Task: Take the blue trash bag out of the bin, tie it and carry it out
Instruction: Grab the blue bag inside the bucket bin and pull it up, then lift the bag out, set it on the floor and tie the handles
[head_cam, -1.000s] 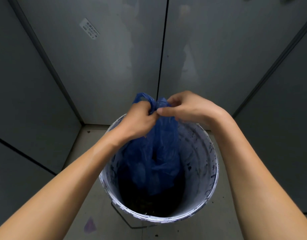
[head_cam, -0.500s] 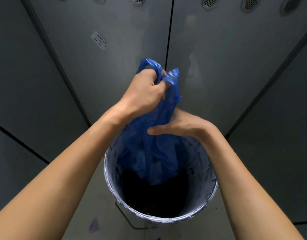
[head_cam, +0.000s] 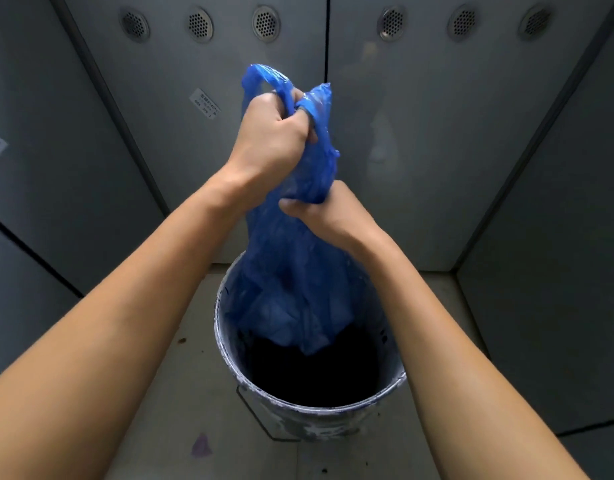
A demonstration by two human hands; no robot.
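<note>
The blue trash bag hangs stretched above a white, paint-stained bin on the floor. Its lower part still dips just inside the bin's dark mouth. My left hand is high up, fisted around the bag's gathered handles, whose loops stick out above the fist. My right hand sits lower and clamps around the bag's neck below the left hand. What the bag holds cannot be seen.
Grey metal cabinet doors with round vent holes close in the back and both sides. The bin stands on a narrow, speckled floor strip with a purple scrap. A wire bail hangs at the bin's front.
My left hand has lifted the bag's top well above the bin. My right hand dropped from the top to the neck and closed around it. The bag's body rose out of the bin.
</note>
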